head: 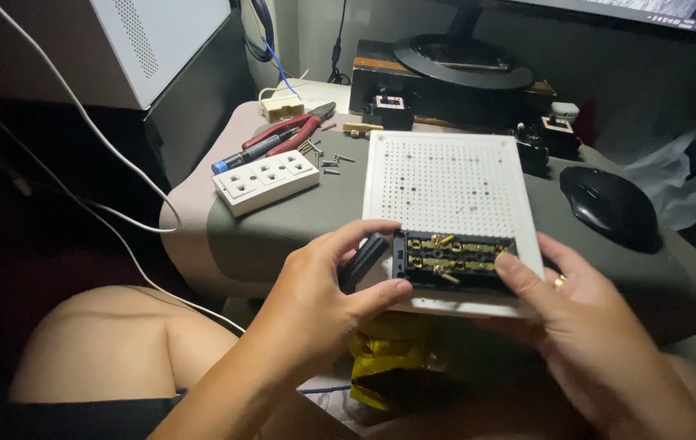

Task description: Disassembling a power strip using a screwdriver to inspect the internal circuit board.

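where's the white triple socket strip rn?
Head view, left of centre on the table: the white socket strip lies just below the red-handled pliers, left of the perforated white board.

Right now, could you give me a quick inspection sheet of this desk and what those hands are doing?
Surface: grey desk, dimly lit.
Job's things: black socket module with brass terminals, on a white perforated board.
Clutter: white triple outlet, red pliers, blue-capped screwdriver, loose screws, black mouse, yellow packet.
Hands: left hand holds a black handle; right hand steadies the module.
Cables: white cable.
Surroundings: monitor stand.
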